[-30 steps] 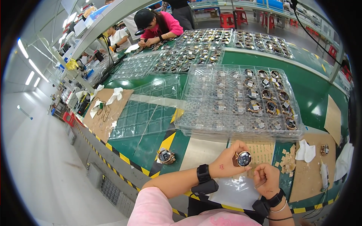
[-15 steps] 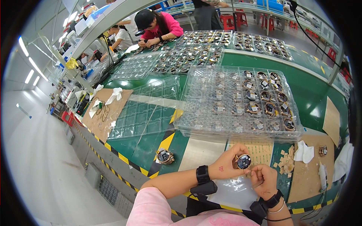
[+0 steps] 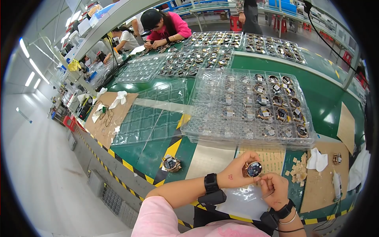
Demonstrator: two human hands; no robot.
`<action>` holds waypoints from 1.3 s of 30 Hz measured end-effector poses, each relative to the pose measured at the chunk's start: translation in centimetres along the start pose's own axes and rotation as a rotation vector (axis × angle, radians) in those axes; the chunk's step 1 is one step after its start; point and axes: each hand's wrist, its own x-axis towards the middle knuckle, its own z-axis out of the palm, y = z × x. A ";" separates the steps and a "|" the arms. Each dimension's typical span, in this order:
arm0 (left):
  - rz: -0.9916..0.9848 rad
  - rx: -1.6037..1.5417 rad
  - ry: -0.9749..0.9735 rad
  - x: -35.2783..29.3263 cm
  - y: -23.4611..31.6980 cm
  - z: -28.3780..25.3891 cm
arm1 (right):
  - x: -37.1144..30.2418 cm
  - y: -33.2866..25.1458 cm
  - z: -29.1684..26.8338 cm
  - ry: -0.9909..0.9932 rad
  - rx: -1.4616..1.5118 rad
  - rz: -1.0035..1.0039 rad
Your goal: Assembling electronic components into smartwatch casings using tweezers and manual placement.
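Note:
My left hand (image 3: 233, 172) grips a round watch case (image 3: 254, 169) by its side, its dark inside with a circuit board facing up. Beside its lower edge, the thumb and fingers of my right hand (image 3: 276, 190) are pinched together. A thin dark line shows near those fingers, but what they hold is too small to make out. Below both hands lies a clear plastic sheet (image 3: 244, 201). Another round watch case (image 3: 172, 163) rests on the table to the left, apart from my hands.
Stacked clear trays (image 3: 209, 126) with several watch cases stand ahead. Empty clear trays (image 3: 146, 124) lie left. On the right are tan pads (image 3: 299, 169), white cloth (image 3: 317, 159), a brown board (image 3: 321, 193) and a white tool (image 3: 336, 183). A person in pink (image 3: 179, 25) works across the table.
Both hands stay nearly in place; the watch case has shifted and tilted very slightly. In the background, a standing person has moved to the right.

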 end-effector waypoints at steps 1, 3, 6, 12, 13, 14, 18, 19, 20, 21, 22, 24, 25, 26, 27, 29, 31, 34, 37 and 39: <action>0.001 0.000 -0.001 0.0 0.0 0.0 | 0.0 0.1 0.0 0.001 -0.001 0.000; -0.008 -0.027 0.001 0.0 0.0 0.0 | 0.0 0.2 0.1 0.002 -0.008 -0.004; -0.001 -0.027 0.008 0.1 -0.1 0.0 | 0.0 0.2 0.1 0.002 -0.011 -0.001; 0.028 -0.005 0.030 -0.3 0.0 0.1 | -0.5 0.2 0.1 -0.012 0.004 0.015; 0.029 -0.005 0.030 -0.3 0.1 0.1 | -0.5 0.2 0.0 -0.012 0.003 0.014; 0.028 0.010 0.022 -0.4 0.1 0.2 | -0.7 0.2 -0.1 -0.019 0.006 0.020; 0.088 0.035 -0.022 0.0 -0.4 1.1 | -1.5 0.1 -0.6 -0.010 -0.015 0.045; 0.155 0.045 -0.019 0.1 -0.8 1.3 | -1.3 0.1 -0.5 -0.003 -0.026 0.033; 0.083 0.044 0.016 -0.1 -1.0 0.6 | -1.1 0.3 -0.3 0.006 -0.042 0.027; -0.001 0.024 0.035 -0.4 -0.6 0.0 | -0.8 0.6 0.0 0.011 -0.024 0.000; -0.005 0.051 0.050 -0.6 -0.2 -0.1 | -0.4 0.7 0.2 0.025 -0.017 -0.020; -0.029 0.084 0.060 -0.7 0.3 -0.5 | 0.1 1.1 -0.1 0.066 -0.006 0.014; -0.047 0.090 0.059 -0.5 0.4 -0.3 | -0.1 1.0 -0.6 0.106 -0.029 0.065; -0.047 0.060 0.011 -0.2 0.5 -0.3 | 0.1 1.2 -1.1 0.138 -0.039 0.085; -0.047 0.024 0.043 -0.1 0.5 -0.3 | -0.1 1.5 -2.1 0.153 -0.067 0.112; -0.048 -0.021 0.068 0.1 0.2 0.2 | -0.2 1.6 -3.8 0.211 -0.197 0.139; -0.049 -0.013 0.064 0.4 0.3 0.5 | 0.0 1.6 -5.1 0.232 -0.261 0.147; -0.051 -0.023 0.079 0.0 0.2 0.7 | -1.3 1.9 -7.6 0.327 -0.317 0.233; -0.048 -0.033 0.095 -0.2 0.3 0.7 | -3.3 3.3 -9.5 0.278 -0.381 0.308; 0.023 -0.011 0.060 -0.1 -0.3 0.6 | -4.1 4.5 -9.3 0.267 -0.410 0.324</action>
